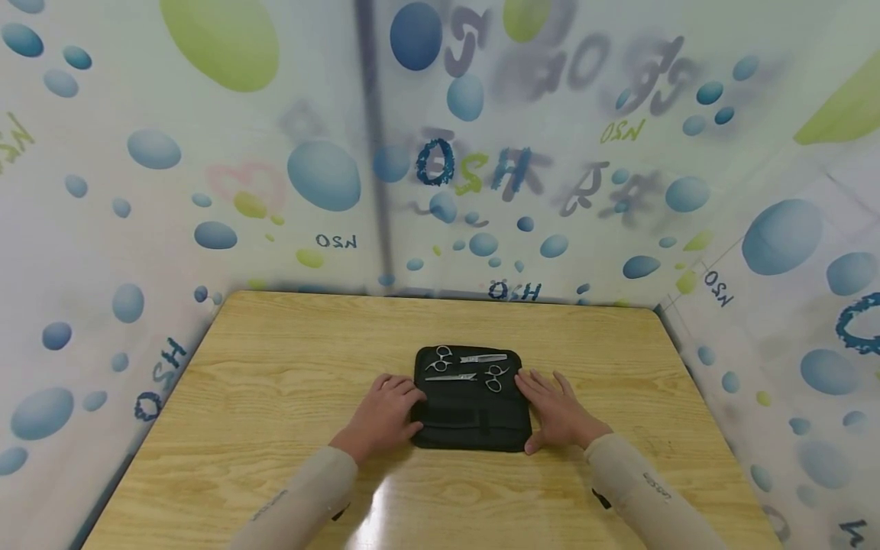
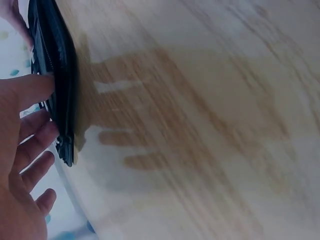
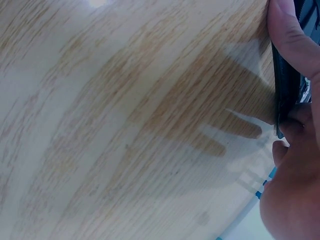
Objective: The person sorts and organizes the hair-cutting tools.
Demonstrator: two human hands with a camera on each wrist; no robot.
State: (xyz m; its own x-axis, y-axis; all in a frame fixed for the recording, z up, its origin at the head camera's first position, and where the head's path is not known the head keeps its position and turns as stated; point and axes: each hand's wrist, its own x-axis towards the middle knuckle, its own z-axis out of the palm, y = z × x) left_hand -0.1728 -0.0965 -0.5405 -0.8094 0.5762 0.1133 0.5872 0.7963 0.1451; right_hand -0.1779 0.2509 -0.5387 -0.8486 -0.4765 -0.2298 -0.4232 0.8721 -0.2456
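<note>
A black zippered case lies flat on the table. Two pairs of hairdressing scissors sit on its far half: thinning scissors at the back and straight-bladed scissors in front, their handles at opposite ends. Along the case's left edge rests my left hand, thumb and fingertips touching the side; the left wrist view shows its fingers loosely bent and spread by the zipped edge. My right hand touches the right edge with fairly straight fingers, its thumb at the near corner.
The wooden table extends around the case on every side. Pale walls patterned with blue and green drops and lettering stand behind it and at both sides.
</note>
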